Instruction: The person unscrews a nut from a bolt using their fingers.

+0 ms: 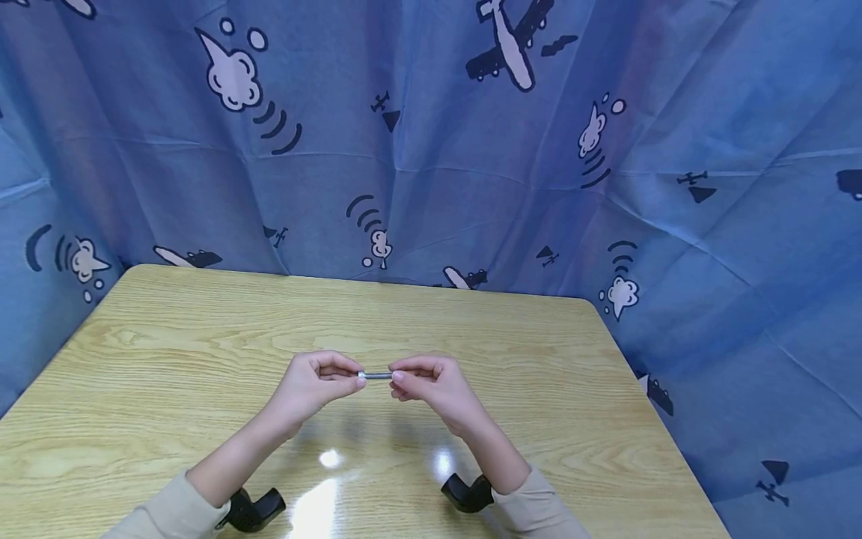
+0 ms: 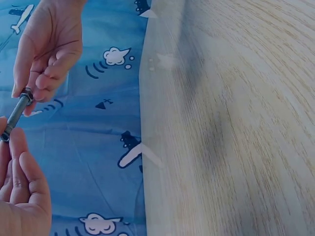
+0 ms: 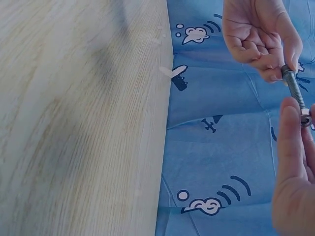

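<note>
A silver threaded bolt [image 1: 378,375] is held level above the table, spanning the gap between the two hands. My left hand [image 1: 314,385] pinches its left end, the head [image 3: 287,73], between thumb and fingers. At the other end, my right hand [image 1: 434,385] pinches a hex nut [image 3: 306,118] that sits around the shaft. The left wrist view also shows this nut [image 2: 27,94] close to the right hand's fingertips. Fingers partly cover both ends of the bolt.
Beneath the hands lies a light wood-grain table [image 1: 202,329] with glossy reflections. A blue curtain [image 1: 431,150] printed with planes and clouds hangs along the back and sides. Black wrist mounts [image 1: 252,510] sit at both sleeves.
</note>
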A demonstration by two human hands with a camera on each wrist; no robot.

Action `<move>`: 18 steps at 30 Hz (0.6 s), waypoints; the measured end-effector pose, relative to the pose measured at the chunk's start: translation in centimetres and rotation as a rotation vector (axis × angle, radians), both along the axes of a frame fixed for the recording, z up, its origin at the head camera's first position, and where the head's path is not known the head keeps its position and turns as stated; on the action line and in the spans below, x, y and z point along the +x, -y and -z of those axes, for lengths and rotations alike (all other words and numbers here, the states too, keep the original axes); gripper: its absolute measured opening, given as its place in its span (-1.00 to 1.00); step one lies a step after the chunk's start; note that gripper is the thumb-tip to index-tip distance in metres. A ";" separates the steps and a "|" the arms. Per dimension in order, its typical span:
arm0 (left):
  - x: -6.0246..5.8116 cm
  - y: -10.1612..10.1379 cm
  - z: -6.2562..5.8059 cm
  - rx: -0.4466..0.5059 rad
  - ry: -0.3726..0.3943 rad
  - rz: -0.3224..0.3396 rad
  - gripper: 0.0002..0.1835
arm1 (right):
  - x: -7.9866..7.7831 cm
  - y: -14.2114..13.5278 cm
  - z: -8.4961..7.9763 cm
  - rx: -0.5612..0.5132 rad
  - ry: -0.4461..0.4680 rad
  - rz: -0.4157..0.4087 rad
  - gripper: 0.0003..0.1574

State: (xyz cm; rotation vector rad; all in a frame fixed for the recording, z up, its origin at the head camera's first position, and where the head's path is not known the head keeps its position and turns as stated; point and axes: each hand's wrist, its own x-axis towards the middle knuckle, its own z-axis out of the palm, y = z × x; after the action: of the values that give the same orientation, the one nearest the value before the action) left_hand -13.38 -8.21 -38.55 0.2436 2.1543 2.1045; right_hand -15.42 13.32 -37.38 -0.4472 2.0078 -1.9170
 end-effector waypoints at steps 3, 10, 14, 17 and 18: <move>0.0 0.0 0.0 -0.001 0.002 -0.002 -0.69 | 0.0 0.0 0.0 -0.019 -0.011 0.009 -0.64; 0.0 0.0 -0.1 -0.004 -0.003 0.004 -0.71 | 0.1 -0.2 0.0 -0.040 -0.040 0.020 -0.61; 0.0 -0.1 0.0 0.000 0.003 -0.001 -0.71 | 0.1 -0.3 0.1 -0.040 -0.044 -0.001 -0.56; -0.1 -0.1 0.1 0.005 0.006 -0.003 -0.68 | 0.0 -0.2 0.1 -0.033 -0.030 -0.026 -0.55; -0.1 -0.1 0.1 0.004 0.006 -0.003 -0.67 | 0.0 -0.2 0.1 -0.028 -0.026 -0.032 -0.55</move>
State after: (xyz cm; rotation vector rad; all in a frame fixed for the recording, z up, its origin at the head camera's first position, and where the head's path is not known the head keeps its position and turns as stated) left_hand -13.49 -8.10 -38.65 0.2345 2.1488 2.1089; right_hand -15.45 13.50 -37.52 -0.5113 1.9805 -1.9313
